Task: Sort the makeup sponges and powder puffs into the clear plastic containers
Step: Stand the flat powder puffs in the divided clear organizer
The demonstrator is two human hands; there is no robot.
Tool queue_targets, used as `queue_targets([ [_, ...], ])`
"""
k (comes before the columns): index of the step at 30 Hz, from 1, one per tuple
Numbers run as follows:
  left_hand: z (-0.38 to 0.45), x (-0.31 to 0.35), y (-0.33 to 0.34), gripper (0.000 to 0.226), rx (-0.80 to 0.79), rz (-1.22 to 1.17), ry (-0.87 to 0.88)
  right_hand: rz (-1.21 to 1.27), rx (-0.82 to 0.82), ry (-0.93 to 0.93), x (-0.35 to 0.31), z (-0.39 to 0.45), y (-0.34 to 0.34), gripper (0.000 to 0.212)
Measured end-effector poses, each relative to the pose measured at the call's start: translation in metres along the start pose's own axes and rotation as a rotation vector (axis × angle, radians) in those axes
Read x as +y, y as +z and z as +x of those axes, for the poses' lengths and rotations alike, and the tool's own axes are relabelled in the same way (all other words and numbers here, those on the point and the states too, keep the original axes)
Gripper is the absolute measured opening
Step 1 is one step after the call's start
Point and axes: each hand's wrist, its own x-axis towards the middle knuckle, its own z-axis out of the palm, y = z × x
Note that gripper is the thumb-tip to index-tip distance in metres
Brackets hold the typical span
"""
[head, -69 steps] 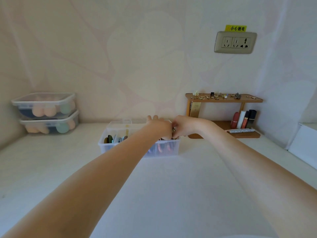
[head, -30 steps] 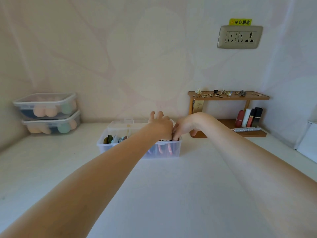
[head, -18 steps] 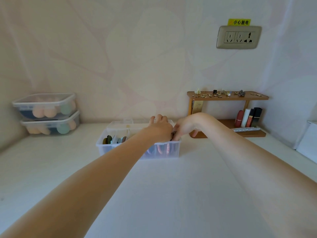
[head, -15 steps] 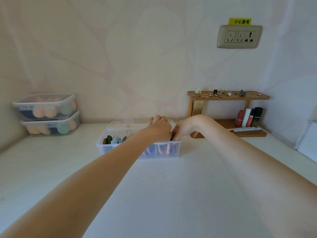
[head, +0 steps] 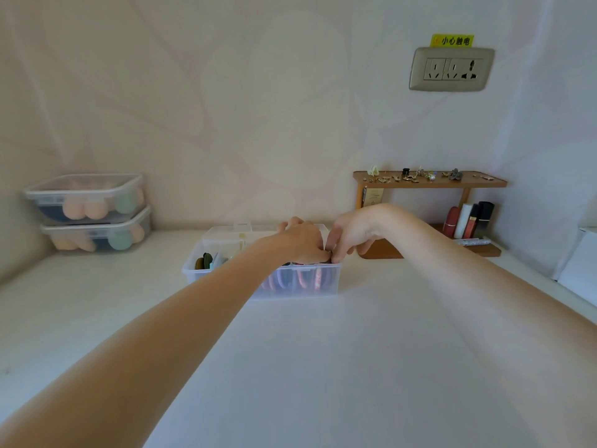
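Observation:
A clear plastic container (head: 334, 283) stands mid-table. Pink and purple powder puffs (head: 303, 278) stand on edge in its right part, green and dark puffs (head: 206, 262) in its left part. My left hand (head: 297, 241) hangs over the right part with its fingers curled down among the puffs. My right hand (head: 352, 235) meets it from the right, and its fingertips pinch at the top edge of a dark puff at the container's rim. The fingertips themselves are mostly hidden. Two lidded clear boxes (head: 87, 202) with peach and green makeup sponges are stacked at the far left.
A clear lid (head: 226, 236) lies just behind the container. A small wooden shelf (head: 429, 184) with trinkets on top and lipsticks (head: 468, 219) below stands at the back right. A white box (head: 581, 270) sits at the right edge. The wall is close behind.
Both hands stay over the container's right part. My left fingers have curled further down into the puffs, and the two hands have drawn closer together.

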Motion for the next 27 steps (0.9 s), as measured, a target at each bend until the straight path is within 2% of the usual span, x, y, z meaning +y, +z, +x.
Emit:
queue_targets([
  [7, -0.008, -0.013, -0.006, 0.034, 0.212, -0.112, -0.022, -0.044, 0.054, 0.016, -0.005, 0.001, 0.007, 0.047],
  [10, -0.017, -0.024, -0.012, 0.036, 0.210, -0.203, -0.064, -0.048, 0.259, -0.090, -0.012, -0.008, -0.002, 0.039],
  [12, -0.024, -0.027, -0.011, 0.037, 0.156, -0.181, -0.054, -0.002, 0.362, -0.173, -0.017, -0.012, 0.000, 0.032],
  [15, -0.031, -0.028, -0.001, 0.038, 0.115, -0.137, 0.007, 0.000, 0.338, -0.215, -0.021, -0.012, 0.015, 0.029],
  [22, -0.035, -0.034, 0.003, 0.036, 0.129, 0.020, 0.043, 0.061, 0.340, -0.169, -0.023, -0.008, 0.030, 0.026],
  [27, -0.034, -0.035, 0.004, 0.035, 0.187, 0.021, 0.058, -0.007, 0.340, -0.087, -0.035, -0.008, 0.044, 0.017],
])
